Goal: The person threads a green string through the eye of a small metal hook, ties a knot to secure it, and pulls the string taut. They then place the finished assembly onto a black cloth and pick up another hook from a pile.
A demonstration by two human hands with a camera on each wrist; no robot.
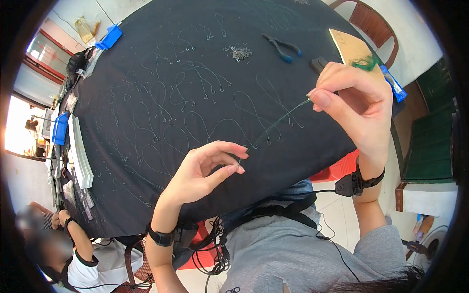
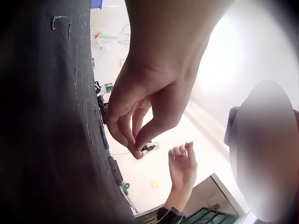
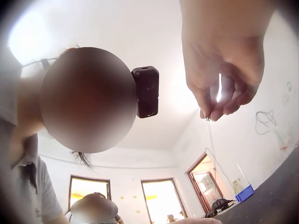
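Several thin green fishing lines run between the two hands above a black-covered table [image 1: 195,29]. My right hand [image 1: 359,97], raised at the right, pinches one end of the green line [image 1: 283,118] between thumb and index finger. Lower and to the left, my left hand [image 1: 200,171] pinches the other end between its fingertips; what sits at that end is too small to make out. The right wrist view shows two strands [image 3: 211,140] hanging from the pinch. Beneath the line, tied fish hooks [image 1: 255,147] with looped green leaders lie on the cloth.
A pile of loose hooks [image 1: 239,52] lies near the pliers [image 1: 281,48]. At the right, a wooden board [image 1: 346,43] carries green thread [image 1: 365,63]. Blue trays [image 1: 109,37] and a white stack [image 1: 80,151] line the left edge. Another person [image 1: 80,266] sits lower left.
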